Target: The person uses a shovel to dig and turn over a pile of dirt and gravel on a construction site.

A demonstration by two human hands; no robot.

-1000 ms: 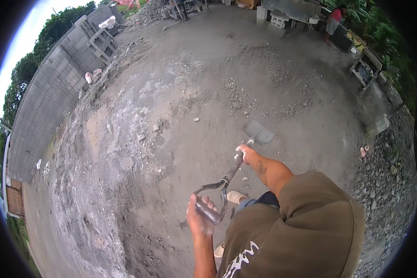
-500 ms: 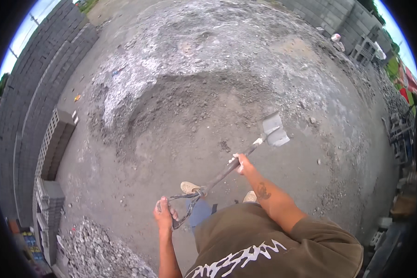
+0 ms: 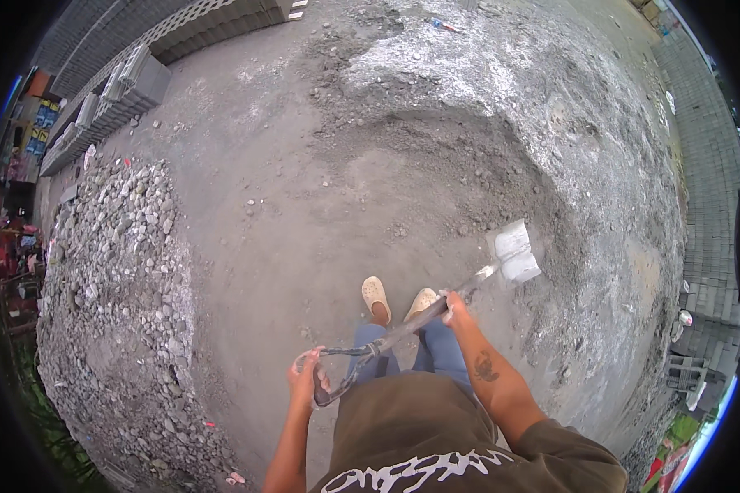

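Across the front of my body I hold a shovel [image 3: 407,329] with a dark shaft. My left hand [image 3: 307,374] is closed on its D-shaped end grip, left of my waist. Farther along the shaft, near the blade, my right hand [image 3: 452,309] is wrapped round it. The pale metal blade [image 3: 515,253] points away to the right, just above the grey ground, and no load shows on it. Beyond the blade rises a heap of grey sand [image 3: 501,156] with a scooped-out hollow and a whitish crust.
A pile of gravel [image 3: 115,304] spreads along the left. Hollow concrete blocks [image 3: 111,99] are stacked at the far left, with more block stacks [image 3: 715,164] along the right edge. My feet in beige clogs [image 3: 376,299] stand on packed grey ground.
My view has swung left, so the gravel pile shows much more and the sand heap sits farther right. Both hands keep their hold on the shovel.
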